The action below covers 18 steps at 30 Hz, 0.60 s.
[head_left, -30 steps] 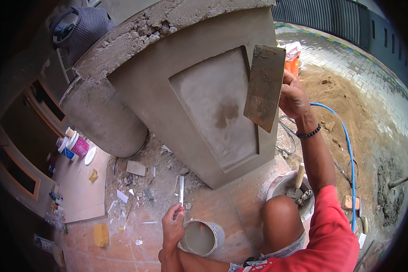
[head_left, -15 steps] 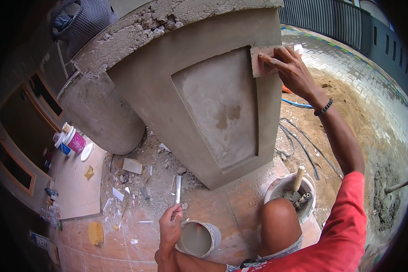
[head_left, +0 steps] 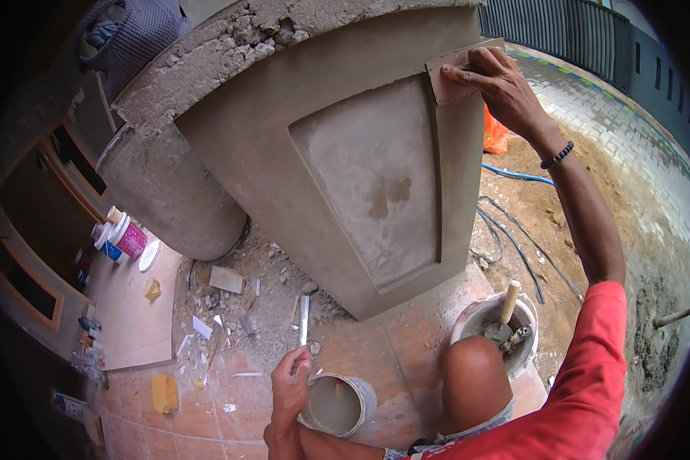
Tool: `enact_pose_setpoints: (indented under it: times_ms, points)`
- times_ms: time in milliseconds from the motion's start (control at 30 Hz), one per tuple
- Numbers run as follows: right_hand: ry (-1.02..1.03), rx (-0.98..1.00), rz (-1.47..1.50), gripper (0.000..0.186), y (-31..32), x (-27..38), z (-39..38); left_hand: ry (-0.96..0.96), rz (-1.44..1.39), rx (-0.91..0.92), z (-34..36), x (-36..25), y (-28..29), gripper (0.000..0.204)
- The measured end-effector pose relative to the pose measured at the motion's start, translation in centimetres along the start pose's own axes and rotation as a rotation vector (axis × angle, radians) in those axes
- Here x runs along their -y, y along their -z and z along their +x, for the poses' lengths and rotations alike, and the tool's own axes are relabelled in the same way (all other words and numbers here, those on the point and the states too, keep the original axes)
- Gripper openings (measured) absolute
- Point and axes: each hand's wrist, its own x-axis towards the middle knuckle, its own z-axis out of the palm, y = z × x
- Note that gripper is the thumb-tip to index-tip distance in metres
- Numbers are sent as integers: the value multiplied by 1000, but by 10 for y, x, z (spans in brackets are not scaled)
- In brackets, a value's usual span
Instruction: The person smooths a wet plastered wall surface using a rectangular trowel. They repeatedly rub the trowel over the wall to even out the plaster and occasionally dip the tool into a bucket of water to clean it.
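My right hand (head_left: 497, 83) presses a flat plastering float (head_left: 446, 75) against the upper right corner of a grey cement pillar (head_left: 345, 153) with a recessed panel (head_left: 368, 180). Low in the view, my left hand (head_left: 291, 383) grips a thin metal tool (head_left: 304, 320) that points up, just left of a small bucket of wet cement (head_left: 337, 405). My bare knee (head_left: 475, 376) and red sleeve sit at the lower right.
A second bucket (head_left: 489, 322) with a wooden-handled tool stands by the knee. Rubble and tile scraps (head_left: 226, 280) litter the floor at the pillar's base. A round column (head_left: 169, 199), a pink-and-white container (head_left: 126, 239) and a pale board (head_left: 130, 307) lie left. Hoses (head_left: 514, 253) cross the dirt at right.
My right hand has turned the float from hanging down beside the panel to lying flat at the pillar's top right corner. The left hand has stayed by the small bucket.
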Motion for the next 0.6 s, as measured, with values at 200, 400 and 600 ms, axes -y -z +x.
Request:
enact_pose_setpoints:
  times_ms: [200,400,600]
  points:
    - [-200,-127,92,61,-1,-1,-18,-12,3,-3,0,-1,-1,32]
    - [-99,-75,73,64,-5,29,-9,61,-14,35,-2,-7,-5,31]
    - [-330,-188,-21,43,-6,-13,-5,12,14,18,1,1,-2,32]
